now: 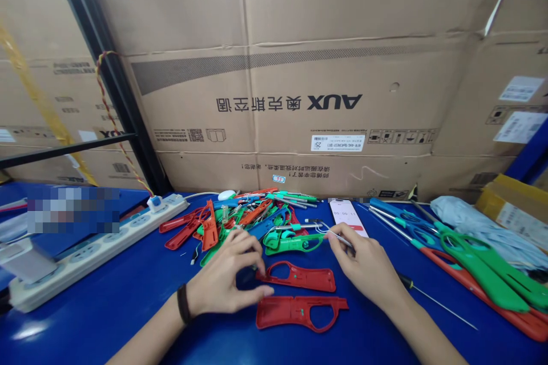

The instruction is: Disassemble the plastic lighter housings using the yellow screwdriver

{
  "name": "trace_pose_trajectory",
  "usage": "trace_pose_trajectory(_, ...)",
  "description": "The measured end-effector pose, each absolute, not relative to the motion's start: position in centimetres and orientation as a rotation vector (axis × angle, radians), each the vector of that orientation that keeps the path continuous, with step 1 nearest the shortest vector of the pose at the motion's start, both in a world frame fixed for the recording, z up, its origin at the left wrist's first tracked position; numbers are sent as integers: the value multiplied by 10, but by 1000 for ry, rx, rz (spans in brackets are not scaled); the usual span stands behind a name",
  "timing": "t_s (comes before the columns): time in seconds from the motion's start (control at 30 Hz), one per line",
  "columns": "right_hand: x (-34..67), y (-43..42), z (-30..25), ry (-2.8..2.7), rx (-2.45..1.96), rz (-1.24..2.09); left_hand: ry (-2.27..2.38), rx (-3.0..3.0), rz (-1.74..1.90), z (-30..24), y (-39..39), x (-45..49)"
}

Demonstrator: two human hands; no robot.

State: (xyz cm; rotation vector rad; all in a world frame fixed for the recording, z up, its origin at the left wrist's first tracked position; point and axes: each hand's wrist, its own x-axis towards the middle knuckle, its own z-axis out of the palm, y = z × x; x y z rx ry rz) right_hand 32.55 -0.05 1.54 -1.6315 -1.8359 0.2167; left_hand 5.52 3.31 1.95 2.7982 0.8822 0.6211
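Observation:
Two red lighter shell halves lie hollow side up in front of me, the upper half (302,278) and the lower half (280,311). My left hand (229,274) is at their left ends, thumb and fingers apart, its fingertips at the upper half's edge and the thumb by the lower half. Between thumb and fingers, my right hand (359,256) pinches a thin silver metal tube (343,238), with a fine wire near its far end. Just beyond is a pile of lighter parts (257,217) in red, green, blue and orange, with metal tubes among them.
A phone (347,217) showing a timer lies behind my right hand. To the right are blue and green lighters (483,268) and a thin screwdriver (445,302). A white power strip (103,251) runs along the left. A large cardboard box (282,74) stands behind.

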Motion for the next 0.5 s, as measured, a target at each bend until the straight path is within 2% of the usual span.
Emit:
trace_pose_trajectory(0.1,326,-3,17,-1935,-1564,374,881,2799,621,17,33,58)
trace_pose_trajectory(0.23,326,-8,19,-2023,-1501,504,1098,2783,761,21,48,42)
trace_pose_trajectory(0.37,326,-10,18,-2088,-1536,509,1335,2750,876,28,65,17)
trace_pose_trajectory(0.5,325,-9,11,-2257,-1552,463,1481,2752,840,30,71,5)
